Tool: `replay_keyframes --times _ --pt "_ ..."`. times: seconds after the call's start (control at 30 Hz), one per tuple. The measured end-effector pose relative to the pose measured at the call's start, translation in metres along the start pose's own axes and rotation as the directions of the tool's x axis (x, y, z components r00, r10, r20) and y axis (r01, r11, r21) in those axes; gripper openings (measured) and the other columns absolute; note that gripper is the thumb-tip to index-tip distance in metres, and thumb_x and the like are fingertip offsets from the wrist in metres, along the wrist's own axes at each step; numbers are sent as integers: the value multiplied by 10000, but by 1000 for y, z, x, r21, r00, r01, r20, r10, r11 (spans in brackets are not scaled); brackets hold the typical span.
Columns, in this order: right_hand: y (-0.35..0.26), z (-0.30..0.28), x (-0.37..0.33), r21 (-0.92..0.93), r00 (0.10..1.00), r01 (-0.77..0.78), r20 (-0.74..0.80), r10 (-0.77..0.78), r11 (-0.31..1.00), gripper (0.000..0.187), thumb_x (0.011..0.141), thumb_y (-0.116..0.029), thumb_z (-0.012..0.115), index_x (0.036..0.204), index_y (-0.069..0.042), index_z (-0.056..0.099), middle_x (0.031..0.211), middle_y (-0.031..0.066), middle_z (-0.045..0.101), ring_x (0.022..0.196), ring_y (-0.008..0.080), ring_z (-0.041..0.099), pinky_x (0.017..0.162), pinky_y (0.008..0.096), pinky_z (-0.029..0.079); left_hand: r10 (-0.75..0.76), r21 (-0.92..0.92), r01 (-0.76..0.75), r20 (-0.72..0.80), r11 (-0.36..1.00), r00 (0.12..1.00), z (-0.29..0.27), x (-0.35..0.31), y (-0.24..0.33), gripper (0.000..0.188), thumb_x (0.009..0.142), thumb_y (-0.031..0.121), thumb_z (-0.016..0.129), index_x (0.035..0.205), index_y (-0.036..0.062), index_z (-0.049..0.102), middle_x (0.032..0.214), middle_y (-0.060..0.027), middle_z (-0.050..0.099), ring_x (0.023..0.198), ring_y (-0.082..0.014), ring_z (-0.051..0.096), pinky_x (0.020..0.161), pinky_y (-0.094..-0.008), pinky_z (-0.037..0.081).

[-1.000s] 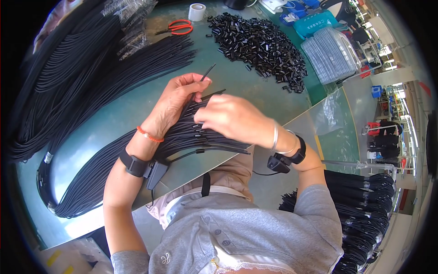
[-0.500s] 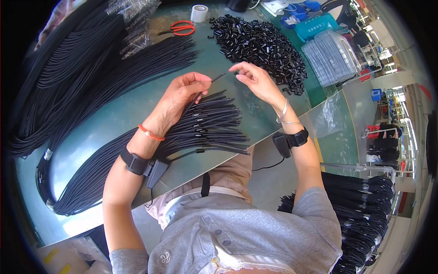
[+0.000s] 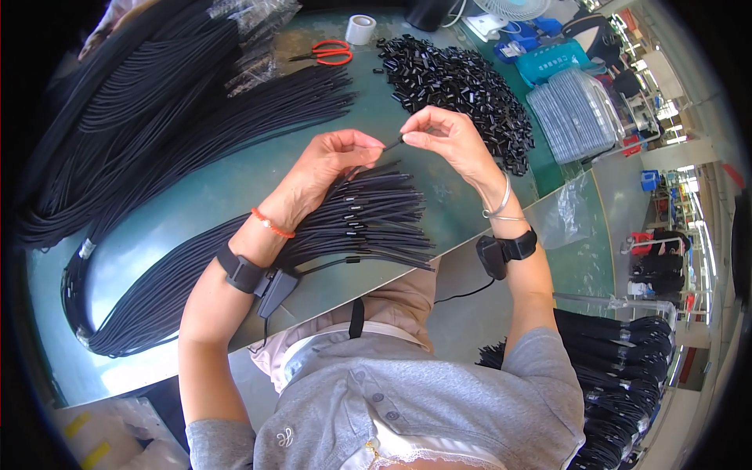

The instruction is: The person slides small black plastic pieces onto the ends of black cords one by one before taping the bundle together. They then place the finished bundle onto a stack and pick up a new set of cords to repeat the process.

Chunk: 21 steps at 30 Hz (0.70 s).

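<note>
My left hand (image 3: 342, 157) pinches a thin black cable (image 3: 392, 146) close to its end, thumb against fingers. At that end, my right hand (image 3: 448, 142) is closed, thumb and forefinger meeting on a small black sleeve (image 3: 403, 139), mostly hidden by the fingertips. It looks like one from the heap of small black sleeves (image 3: 462, 90) behind my right hand. Below my hands lies a fanned bundle of black cables (image 3: 384, 223). Several of its cables carry a short black sleeve with pale marks near the end.
Another thick bundle of black cables (image 3: 141, 110) covers the table's far left. Red-handled scissors (image 3: 333, 52) and a white tape roll (image 3: 360, 30) lie at the back. Stacked clear trays (image 3: 572, 113) stand at the right. More cables (image 3: 615, 376) hang from a rack at lower right.
My right hand has closed the gap and now touches the cable's end. My left hand has moved slightly right with the cable.
</note>
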State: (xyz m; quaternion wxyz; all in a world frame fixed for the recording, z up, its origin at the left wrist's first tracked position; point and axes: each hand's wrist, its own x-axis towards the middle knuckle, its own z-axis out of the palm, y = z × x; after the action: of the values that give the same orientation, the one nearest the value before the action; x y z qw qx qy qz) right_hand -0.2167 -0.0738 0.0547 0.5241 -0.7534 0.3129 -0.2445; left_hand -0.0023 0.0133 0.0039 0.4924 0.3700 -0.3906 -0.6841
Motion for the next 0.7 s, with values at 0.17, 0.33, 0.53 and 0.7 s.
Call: replay_keyframes --times 0.17,0.33,0.53,0.7 --pt "-33 30 -6 -520 966 248 196 -168 817 144 797 -116 717 912 -44 670 813 42 647 802 175 622 740 321 486 75 50 -72 -47 996 996 -6 -6 -1 150 906 154 646 1012 48 650 854 6 631 758 -68 566 662 -205 436" --pt "-47 91 -41 -762 823 536 376 -426 362 127 799 -30 641 922 -52 661 864 74 663 854 249 626 763 365 493 101 113 -90 -96 989 990 6 14 -11 239 948 251 608 1024 25 629 853 -22 628 760 -93 556 715 -242 478" --pt "-58 94 -57 -685 812 566 365 -456 459 209 799 -13 650 1007 -30 659 1061 111 672 998 279 625 867 370 492 247 420 -200 -59 885 967 -30 -57 64 387 956 324 595 1194 22 557 991 -51 622 876 -119 581 799 -271 494" --pt "-48 44 -92 -773 949 216 22 -316 596 190 853 4 620 1042 0 639 1170 132 640 1041 294 613 910 359 471 151 769 191 -350 609 924 -109 -221 133 660 867 475 675 1333 43 497 1122 -119 628 1044 -189 591 936 -320 463"
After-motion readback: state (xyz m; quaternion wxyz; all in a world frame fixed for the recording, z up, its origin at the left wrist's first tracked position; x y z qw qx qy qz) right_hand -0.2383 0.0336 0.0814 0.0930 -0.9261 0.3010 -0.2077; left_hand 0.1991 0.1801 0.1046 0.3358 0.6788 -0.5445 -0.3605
